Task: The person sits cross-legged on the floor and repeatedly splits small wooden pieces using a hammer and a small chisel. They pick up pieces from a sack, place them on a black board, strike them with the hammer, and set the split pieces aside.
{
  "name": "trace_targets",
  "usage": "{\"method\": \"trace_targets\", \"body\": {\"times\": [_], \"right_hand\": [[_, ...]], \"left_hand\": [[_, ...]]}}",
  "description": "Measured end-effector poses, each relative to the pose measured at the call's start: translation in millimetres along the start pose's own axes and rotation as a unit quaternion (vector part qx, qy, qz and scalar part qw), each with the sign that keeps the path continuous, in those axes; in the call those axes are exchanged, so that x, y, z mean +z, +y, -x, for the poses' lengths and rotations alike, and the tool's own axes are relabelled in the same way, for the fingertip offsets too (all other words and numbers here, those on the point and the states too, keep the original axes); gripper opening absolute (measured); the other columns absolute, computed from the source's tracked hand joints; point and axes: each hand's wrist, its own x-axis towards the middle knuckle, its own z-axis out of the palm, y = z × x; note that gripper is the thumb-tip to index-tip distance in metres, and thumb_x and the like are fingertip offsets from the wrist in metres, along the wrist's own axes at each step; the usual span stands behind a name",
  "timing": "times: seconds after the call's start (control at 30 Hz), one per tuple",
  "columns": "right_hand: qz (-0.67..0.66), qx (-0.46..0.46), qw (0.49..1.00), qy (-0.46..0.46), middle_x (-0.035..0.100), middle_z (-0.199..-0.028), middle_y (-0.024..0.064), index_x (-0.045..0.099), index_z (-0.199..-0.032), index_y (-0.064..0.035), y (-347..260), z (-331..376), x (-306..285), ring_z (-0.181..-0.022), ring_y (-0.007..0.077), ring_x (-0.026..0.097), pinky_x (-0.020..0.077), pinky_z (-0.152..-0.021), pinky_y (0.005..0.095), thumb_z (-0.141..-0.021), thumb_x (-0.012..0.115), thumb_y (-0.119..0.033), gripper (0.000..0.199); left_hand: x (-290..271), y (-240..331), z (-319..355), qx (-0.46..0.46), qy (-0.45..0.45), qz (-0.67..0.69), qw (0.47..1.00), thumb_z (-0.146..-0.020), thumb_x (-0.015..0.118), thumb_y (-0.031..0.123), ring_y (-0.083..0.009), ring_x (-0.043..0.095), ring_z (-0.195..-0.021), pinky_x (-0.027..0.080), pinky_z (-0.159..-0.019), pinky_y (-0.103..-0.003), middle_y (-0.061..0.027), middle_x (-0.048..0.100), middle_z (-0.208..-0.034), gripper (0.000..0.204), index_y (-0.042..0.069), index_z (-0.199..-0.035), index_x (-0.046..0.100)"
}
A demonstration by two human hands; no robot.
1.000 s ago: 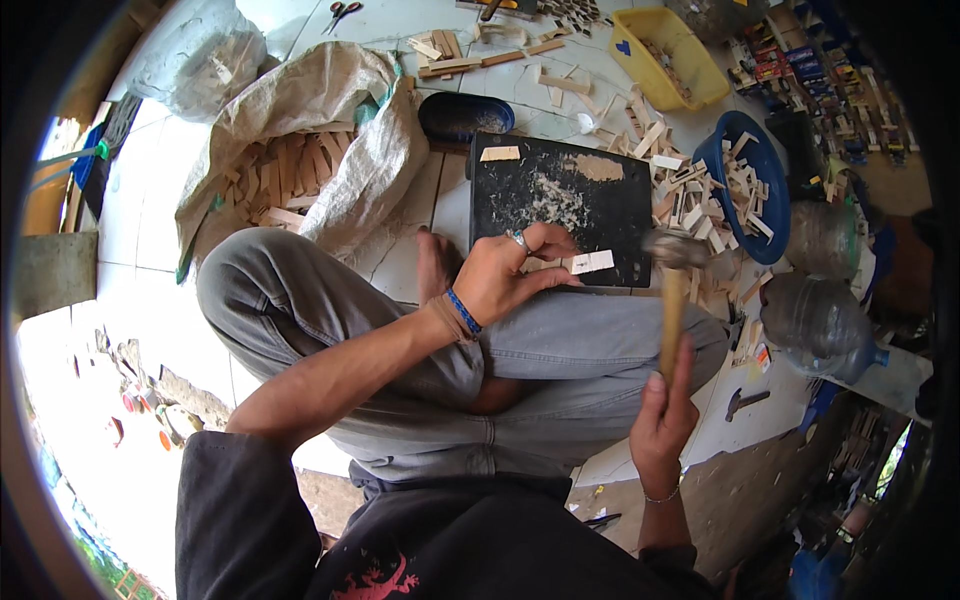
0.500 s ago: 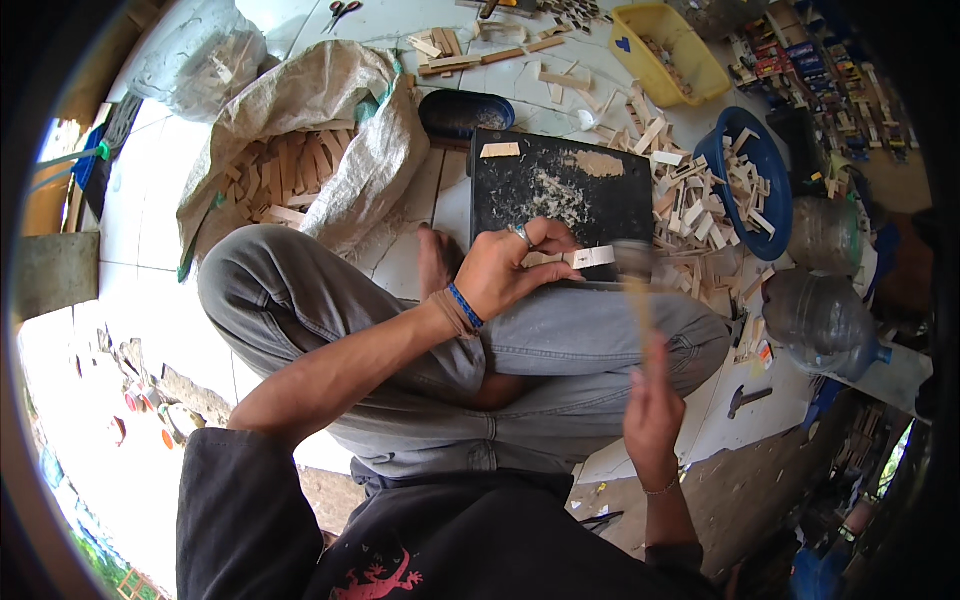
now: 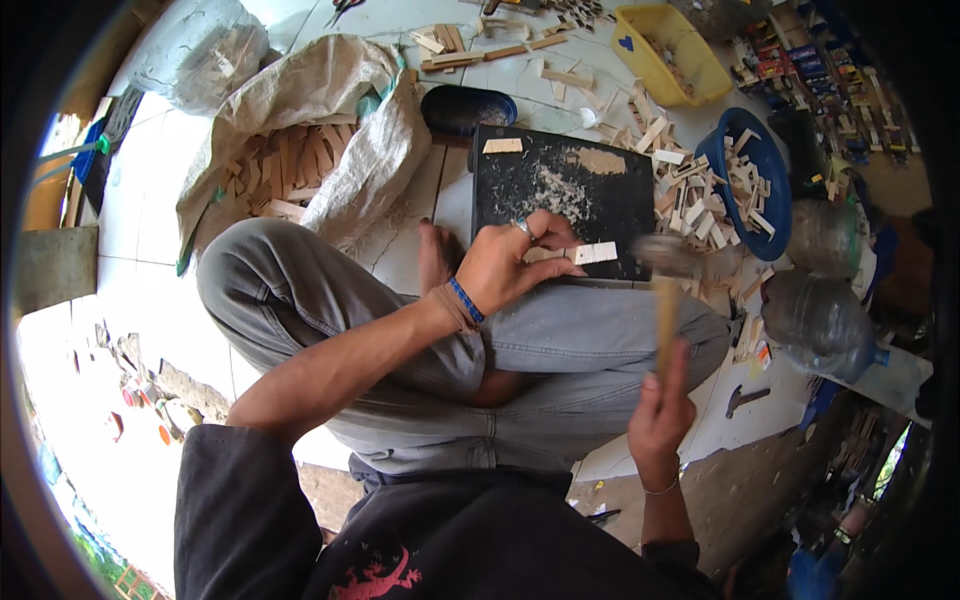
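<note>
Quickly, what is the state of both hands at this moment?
Left hand: closed, pinching a small pale wooden piece.
Right hand: closed, gripping a hammer by its handle.

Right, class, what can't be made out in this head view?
All in the head view:
Hammer head: blurred, probably by motion.
Held wood: partly hidden by the left hand.
Scissors: cut off by the top edge.
Sack: lower contents hidden under upper wood pieces.

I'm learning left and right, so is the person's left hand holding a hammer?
No, the left hand holds a piece of wood, while the right hand holds the hammer by its handle.
</note>
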Motion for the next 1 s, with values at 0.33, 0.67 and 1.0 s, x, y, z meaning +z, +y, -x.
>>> {"method": "trace_targets", "body": {"times": [0.33, 0.67, 1.0], "right_hand": [[0.028, 0.024, 0.999, -0.028, 0.072, -0.107, 0.0228, 0.035, -0.156, 0.0067, 10.8, -6.1, -2.7, -0.075, 0.0233, 0.07, 0.0554, -0.064, 0.0345, -0.107, 0.056, -0.012, 0.057], [-0.069, 0.072, 0.993, -0.063, 0.064, -0.14, 0.0257, 0.048, -0.155, -0.003, 7.5, -9.5, 20.8, -0.114, 0.0375, 0.073, 0.058, -0.087, 0.0393, -0.102, 0.063, -0.003, 0.055], [-0.025, 0.128, 0.991, 0.03, 0.066, -0.137, 0.0221, 0.058, -0.149, -0.0095, 48.1, -98.2, 53.7, -0.12, 0.0382, 0.068, 0.0532, -0.096, 0.043, -0.106, 0.06, -0.017, 0.043]], "left_hand": [[-1.0, 2.0, 1.3, 0.0, -0.008, 0.027, 1.0, -0.091, 0.08, 0.004, -0.0212, 0.074, -0.113, 0.06, -0.091, -0.033, -0.0153, 0.076, -0.113, 0.035, -0.001, -0.113, 0.054], [-2.3, -0.1, -0.6, 0.002, 0.005, 0.034, 0.999, -0.09, 0.082, 0.005, -0.0211, 0.074, -0.112, 0.06, -0.091, -0.032, -0.013, 0.075, -0.11, 0.037, -0.001, -0.115, 0.055], [-4.3, 3.9, -19.1, -0.043, 0.11, 0.252, 0.96, -0.093, 0.078, 0.0, -0.0161, 0.072, -0.107, 0.06, -0.093, -0.027, -0.0147, 0.065, -0.134, 0.042, -0.003, -0.129, 0.057]]}}
